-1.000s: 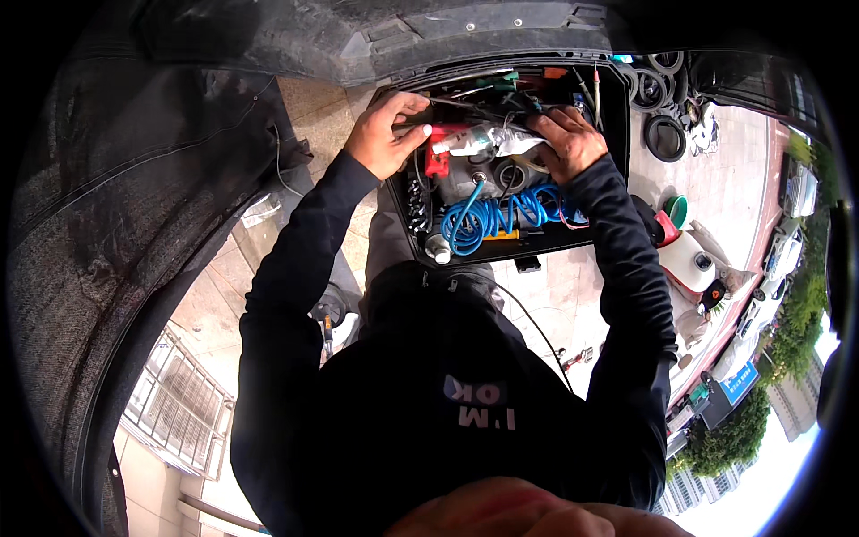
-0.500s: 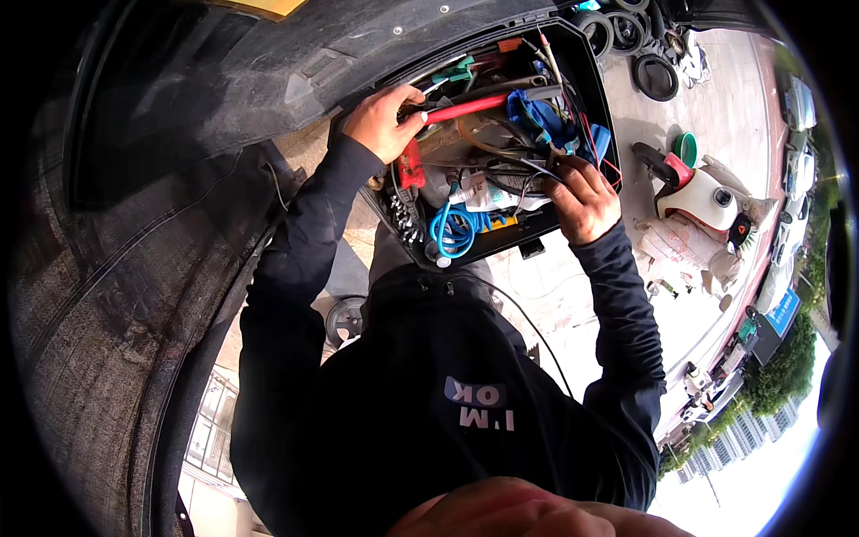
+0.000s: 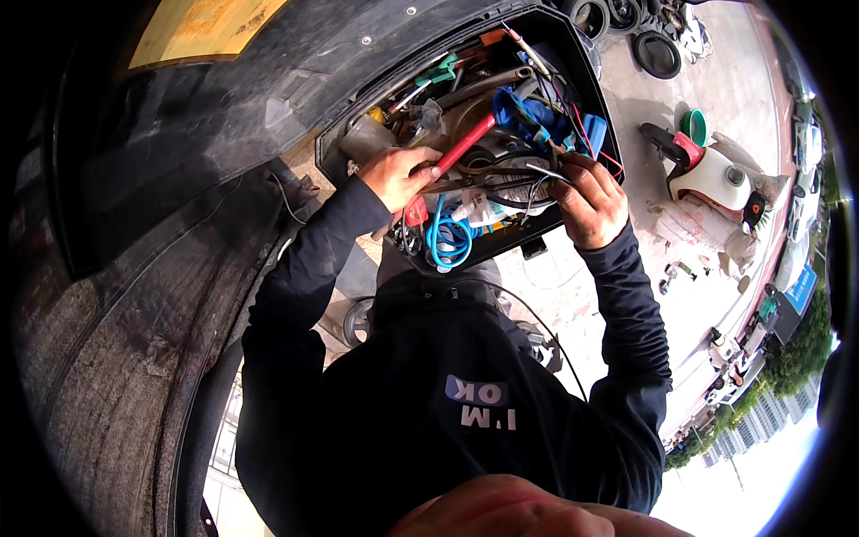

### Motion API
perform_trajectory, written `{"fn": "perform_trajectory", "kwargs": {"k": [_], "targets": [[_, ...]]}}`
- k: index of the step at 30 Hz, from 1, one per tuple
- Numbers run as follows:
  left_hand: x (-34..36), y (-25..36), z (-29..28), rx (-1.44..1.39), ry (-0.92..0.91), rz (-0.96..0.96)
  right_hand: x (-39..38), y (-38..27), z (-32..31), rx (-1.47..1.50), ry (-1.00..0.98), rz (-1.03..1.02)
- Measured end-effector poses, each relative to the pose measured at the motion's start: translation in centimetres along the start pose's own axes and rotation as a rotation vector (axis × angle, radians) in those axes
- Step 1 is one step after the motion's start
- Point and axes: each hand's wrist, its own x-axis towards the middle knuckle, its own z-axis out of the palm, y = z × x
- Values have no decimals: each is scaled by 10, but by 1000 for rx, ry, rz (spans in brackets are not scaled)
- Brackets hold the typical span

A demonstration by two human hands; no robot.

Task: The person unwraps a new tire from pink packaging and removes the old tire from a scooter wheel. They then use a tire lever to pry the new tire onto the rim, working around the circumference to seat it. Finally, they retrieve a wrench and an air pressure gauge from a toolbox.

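Observation:
An open black toolbox [image 3: 598,100] full of tools and cables lies in front of me. My left hand [image 3: 400,177] is closed around one end of a red bar-shaped handle [image 3: 468,147], which slants up to the right over the box. At the box's near right side, my right hand [image 3: 592,201] pinches a thin dark cable [image 3: 512,170] with a pale tip; its far run is lost among the other things. Between the hands lie a coiled light-blue hose [image 3: 450,246] and a white packet [image 3: 483,211]. Blue cloth [image 3: 528,116] sits beyond the red handle.
A dark panel [image 3: 295,89] borders the box at the far left, with a yellow board [image 3: 201,31] above it. Several tires [image 3: 656,54] lie beyond the box on the pale ground. To the right stand a white and red machine [image 3: 711,186] and a green bucket [image 3: 693,125].
My left hand has drawn the red handle nearer to me, and it now slants more steeply. More of the box's far left contents shows. The right hand keeps its pinch, nearly in place.

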Motion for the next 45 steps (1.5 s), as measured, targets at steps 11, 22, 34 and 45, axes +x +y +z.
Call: {"fn": "perform_trajectory", "kwargs": {"k": [11,22,34,45], "targets": [[43,-31,-23,177,31,217,6,-4,1,-15,-48,-19],[144,-47,4,374,44,124,23,-13,-21,22,112,11],[88,67,-48,422,540,561,10,-20,-2,-82,85,-65],[-55,165,-129,-108,809,611,79,-6,32,-181,-9,-174]]}}
